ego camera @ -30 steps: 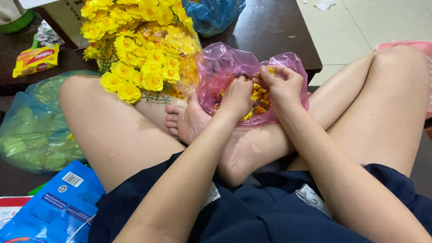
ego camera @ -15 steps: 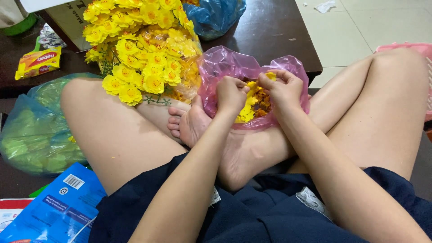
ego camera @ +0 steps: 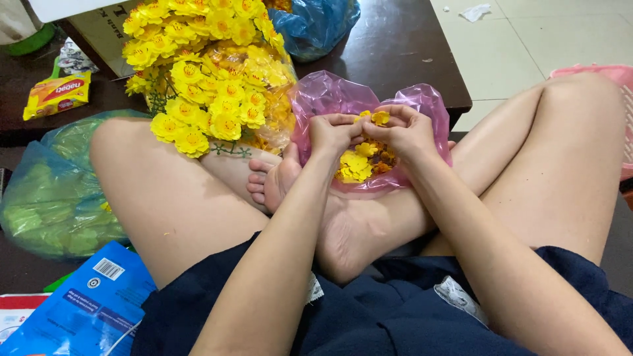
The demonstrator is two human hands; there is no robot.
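Note:
I sit cross-legged with a pink plastic bag [ego camera: 330, 95] of loose yellow flower heads [ego camera: 356, 165] resting on my feet. My left hand [ego camera: 333, 132] and my right hand [ego camera: 402, 132] meet above the bag's mouth, fingers curled, pinching a small yellow flower piece [ego camera: 379, 117] between them. A big bunch of yellow artificial flowers [ego camera: 204, 72] on green stems stands just left of the bag, against my left knee.
A green plastic bag of green leaves [ego camera: 49, 198] lies at my left. A blue packet [ego camera: 86, 310] sits near my left thigh. A yellow-red snack wrapper [ego camera: 56, 94] and a blue plastic bag [ego camera: 316, 23] lie on the dark wooden table [ego camera: 402, 53]. A pink basket [ego camera: 623, 86] is at right.
Both hands have lifted out of the pink bag and come together above its opening, now holding a small yellow flower piece between the fingertips.

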